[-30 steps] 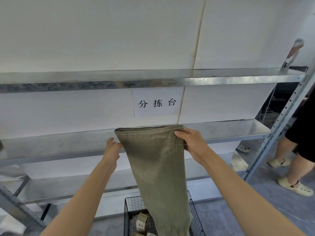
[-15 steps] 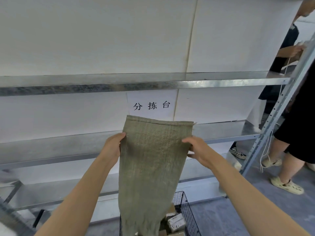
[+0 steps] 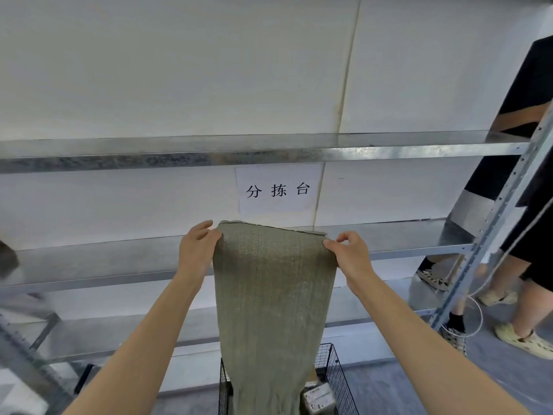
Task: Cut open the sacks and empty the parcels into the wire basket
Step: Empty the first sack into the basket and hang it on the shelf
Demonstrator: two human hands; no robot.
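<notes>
A grey-green woven sack (image 3: 273, 301) hangs upside down in front of me, its sewn end on top. My left hand (image 3: 196, 250) grips its upper left corner and my right hand (image 3: 351, 257) pinches its upper right corner. The sack's lower end drops into a black wire basket (image 3: 336, 375) on the floor. A few cardboard parcels (image 3: 318, 398) show inside the basket, to the right of the sack. The sack hides most of the basket's inside.
A galvanised metal shelf rack (image 3: 269, 151) stands against the white wall behind the sack, with a paper sign (image 3: 278, 190). A slotted upright (image 3: 490, 223) rises at the right. Two people's legs and shoes (image 3: 520, 339) stand on the grey floor at the right.
Both hands have shaken the sack up and then a little down while keeping its top corners. More parcels now show in the basket. The people at the right have stepped closer.
</notes>
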